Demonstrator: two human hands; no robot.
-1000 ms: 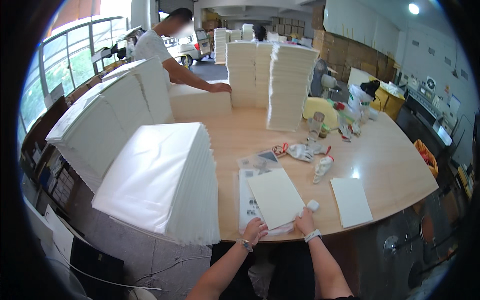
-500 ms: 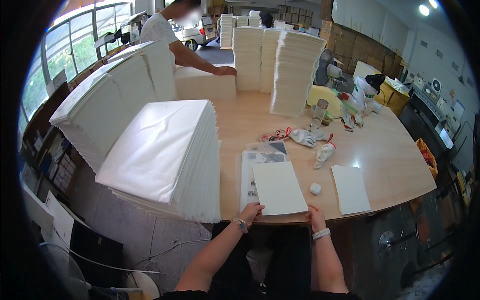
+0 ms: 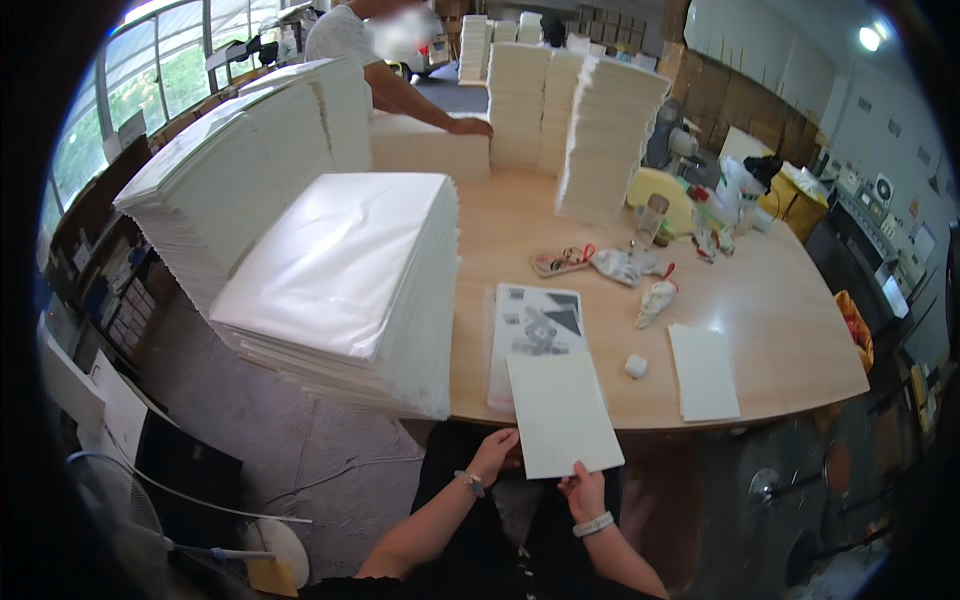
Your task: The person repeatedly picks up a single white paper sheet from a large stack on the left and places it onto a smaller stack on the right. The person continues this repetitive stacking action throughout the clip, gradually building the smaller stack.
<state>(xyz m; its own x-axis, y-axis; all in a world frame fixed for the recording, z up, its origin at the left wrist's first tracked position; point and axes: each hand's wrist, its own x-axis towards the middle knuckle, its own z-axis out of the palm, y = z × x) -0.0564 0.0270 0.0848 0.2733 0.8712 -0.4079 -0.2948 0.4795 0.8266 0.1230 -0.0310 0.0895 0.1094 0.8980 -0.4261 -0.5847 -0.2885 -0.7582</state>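
Observation:
Cream paper sheets [image 3: 565,415], apparently a thin stack, jut over the table's near edge toward me. My right hand [image 3: 583,488] pinches their near edge, thumb on top. At their left edge, my left hand [image 3: 495,455] is closed, its fingertips partly hidden by the paper. Under the far end of the sheets lies a printed sheet [image 3: 540,315] with grey pictures, in or on a clear sleeve. A small white rounded block [image 3: 636,367] sits to the right. Beyond it is another cream paper stack [image 3: 704,372].
A tall stack of large white sheets [image 3: 335,260] stands at the left table edge, with more stacks [image 3: 610,140] at the back. White gloves [image 3: 630,268] and a clear glass [image 3: 650,220] lie and stand mid-table. Across the table, another person's hand [image 3: 470,127] rests on a paper stack.
Both hands have drawn the cream sheets toward me, past the table edge, uncovering more of the printed sheet. My right hand has shifted from the corner to the near edge.

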